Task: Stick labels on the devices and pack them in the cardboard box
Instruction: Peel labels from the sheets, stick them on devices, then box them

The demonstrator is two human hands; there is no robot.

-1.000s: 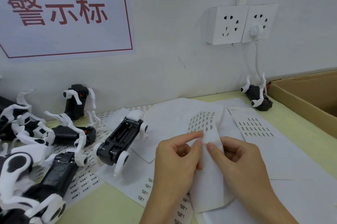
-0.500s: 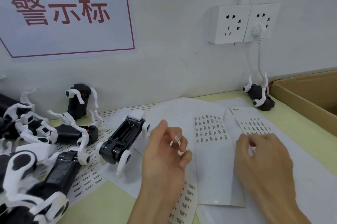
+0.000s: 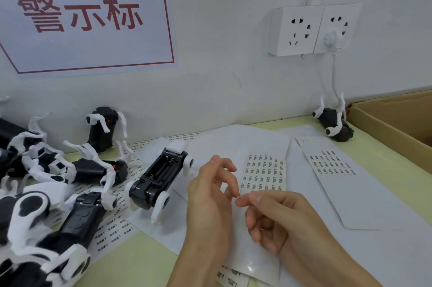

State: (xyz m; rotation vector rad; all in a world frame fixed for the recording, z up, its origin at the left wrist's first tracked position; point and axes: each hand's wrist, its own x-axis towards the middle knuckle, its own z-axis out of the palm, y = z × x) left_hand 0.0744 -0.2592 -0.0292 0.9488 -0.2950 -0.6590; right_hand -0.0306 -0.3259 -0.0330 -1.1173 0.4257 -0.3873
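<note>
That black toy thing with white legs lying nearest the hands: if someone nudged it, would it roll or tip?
The black device lies belly-up on paper sheets, so it probably slides rather than rolls. Its thin white legs stick out and might snag or flex. It looks like light plastic.

two bare hands are seen, the left hand and the right hand, each shown with its wrist and part of the forearm. no sleeve, glove, ring, watch or band is worn on either. the fingers are slender, and the nails are kept short and unpainted.
</note>
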